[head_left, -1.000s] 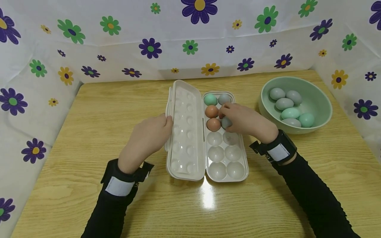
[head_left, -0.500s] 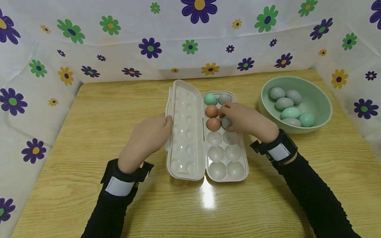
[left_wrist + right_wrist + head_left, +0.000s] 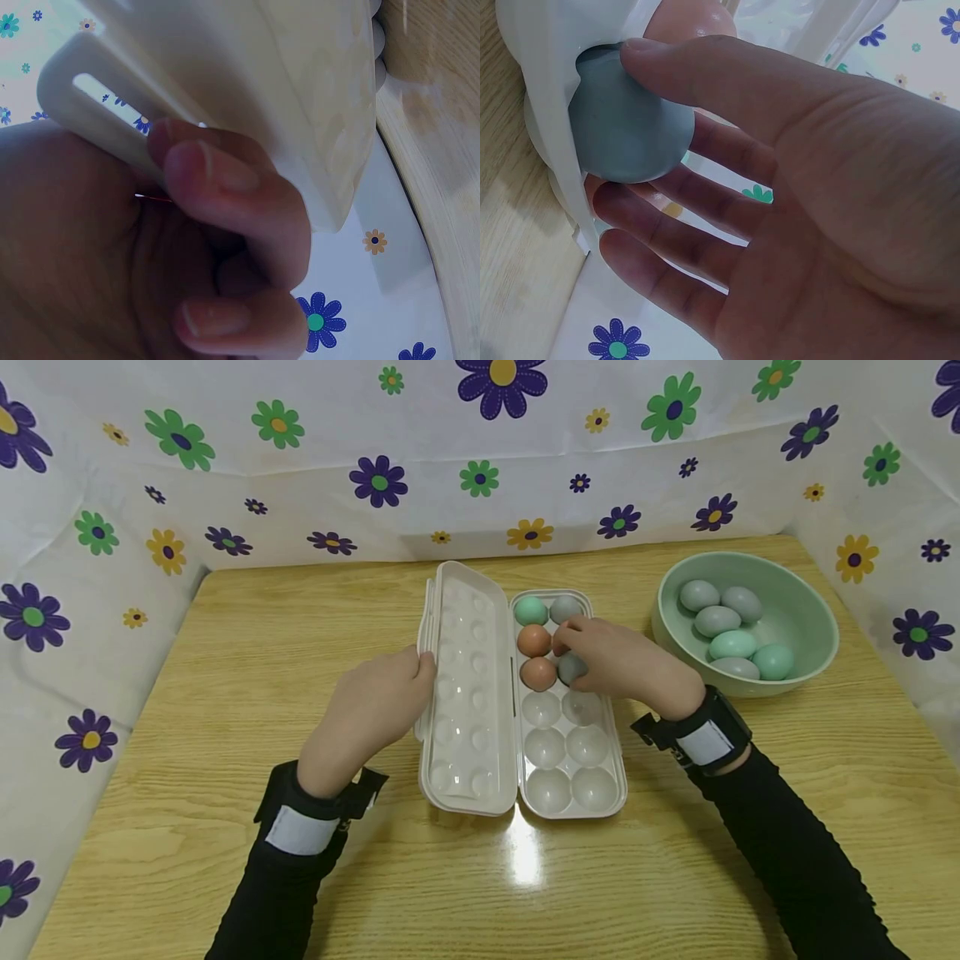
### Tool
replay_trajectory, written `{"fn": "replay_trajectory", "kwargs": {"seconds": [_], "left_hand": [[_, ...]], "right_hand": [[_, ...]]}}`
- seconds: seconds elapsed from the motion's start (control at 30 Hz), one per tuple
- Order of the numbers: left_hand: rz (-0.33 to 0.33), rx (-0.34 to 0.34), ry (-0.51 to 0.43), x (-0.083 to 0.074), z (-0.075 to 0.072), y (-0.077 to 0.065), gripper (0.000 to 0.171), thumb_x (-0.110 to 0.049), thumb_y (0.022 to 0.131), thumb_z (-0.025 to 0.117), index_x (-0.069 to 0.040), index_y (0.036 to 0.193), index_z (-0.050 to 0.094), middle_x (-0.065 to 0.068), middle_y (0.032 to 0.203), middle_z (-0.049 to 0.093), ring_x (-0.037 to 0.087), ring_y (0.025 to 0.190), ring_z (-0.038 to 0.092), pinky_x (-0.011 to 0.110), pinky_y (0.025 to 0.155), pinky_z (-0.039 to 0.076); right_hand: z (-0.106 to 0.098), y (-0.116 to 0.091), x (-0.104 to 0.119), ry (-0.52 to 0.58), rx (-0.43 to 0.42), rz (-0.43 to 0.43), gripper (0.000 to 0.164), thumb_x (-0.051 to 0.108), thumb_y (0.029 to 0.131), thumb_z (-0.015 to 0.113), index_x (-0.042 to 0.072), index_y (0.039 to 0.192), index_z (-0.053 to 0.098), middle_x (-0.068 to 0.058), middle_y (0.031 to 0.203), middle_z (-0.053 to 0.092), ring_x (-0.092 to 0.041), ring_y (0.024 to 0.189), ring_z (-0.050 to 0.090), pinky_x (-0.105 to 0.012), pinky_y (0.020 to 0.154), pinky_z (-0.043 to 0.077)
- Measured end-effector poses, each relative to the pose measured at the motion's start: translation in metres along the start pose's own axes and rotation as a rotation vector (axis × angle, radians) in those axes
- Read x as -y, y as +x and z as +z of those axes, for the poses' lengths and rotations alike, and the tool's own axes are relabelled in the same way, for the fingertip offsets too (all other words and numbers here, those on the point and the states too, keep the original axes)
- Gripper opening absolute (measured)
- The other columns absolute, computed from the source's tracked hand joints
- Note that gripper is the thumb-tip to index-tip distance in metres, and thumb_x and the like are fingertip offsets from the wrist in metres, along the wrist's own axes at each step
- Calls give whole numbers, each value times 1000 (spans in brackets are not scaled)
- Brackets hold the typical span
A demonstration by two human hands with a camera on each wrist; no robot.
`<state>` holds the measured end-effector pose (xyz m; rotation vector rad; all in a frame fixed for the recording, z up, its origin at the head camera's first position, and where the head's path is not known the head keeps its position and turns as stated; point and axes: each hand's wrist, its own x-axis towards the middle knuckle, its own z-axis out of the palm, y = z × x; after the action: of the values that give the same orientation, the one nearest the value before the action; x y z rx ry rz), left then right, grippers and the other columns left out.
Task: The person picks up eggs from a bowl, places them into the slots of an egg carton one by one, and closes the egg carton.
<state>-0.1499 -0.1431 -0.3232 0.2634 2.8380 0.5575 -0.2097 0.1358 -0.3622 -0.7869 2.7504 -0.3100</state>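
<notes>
A white plastic egg box lies opened out, its egg tray on the right and its raised lid on the left. My left hand pinches the lid's outer edge, with curled fingers by a slotted tab. A grey egg sits in a right-column cup, third row from the far end, and my right hand holds it between thumb and fingers. Beside it are two brown eggs; a green egg and another grey egg fill the far row. My fingers hide the second-row right cup.
A pale green bowl with several grey and green eggs stands to the right, near my right forearm. The three nearest tray rows show bare cups. Flowered cloth stands behind and at both sides of the wooden table.
</notes>
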Motion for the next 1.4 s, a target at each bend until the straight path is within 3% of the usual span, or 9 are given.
{"fn": "replay_trajectory", "kwargs": {"seconds": [0.53,0.9,1.1,1.4], "left_hand": [[11,3,9,0,-1,1,43,-33,107,23,-10,97,58,6,71,54,21,62,53,33,53,39],[8,10,5,0,-1,1,44,-32,107,22,-9,98,58,7,72,54,21,62,53,32,53,39],[9,5,5,2,0,1,44,-32,107,22,-9,97,58,7,71,53,21,62,53,32,53,38],[14,9,0,1,0,2,43,-32,107,22,-10,96,57,7,72,54,22,63,54,32,54,39]], "right_hand": [[1,1,0,6,9,-5,43,10,86,77,5,125,59,-13,125,55,-30,112,56,-45,95,49],[3,1,-8,125,10,24,41,22,94,68,6,129,55,-12,130,53,-27,112,57,-44,96,49],[-9,-4,-13,195,-29,46,35,25,98,63,7,127,54,-13,124,55,-28,106,59,-44,90,50],[-37,-14,-27,143,-36,76,37,25,100,60,6,131,54,-16,127,50,-31,104,55,-45,87,48]]}}
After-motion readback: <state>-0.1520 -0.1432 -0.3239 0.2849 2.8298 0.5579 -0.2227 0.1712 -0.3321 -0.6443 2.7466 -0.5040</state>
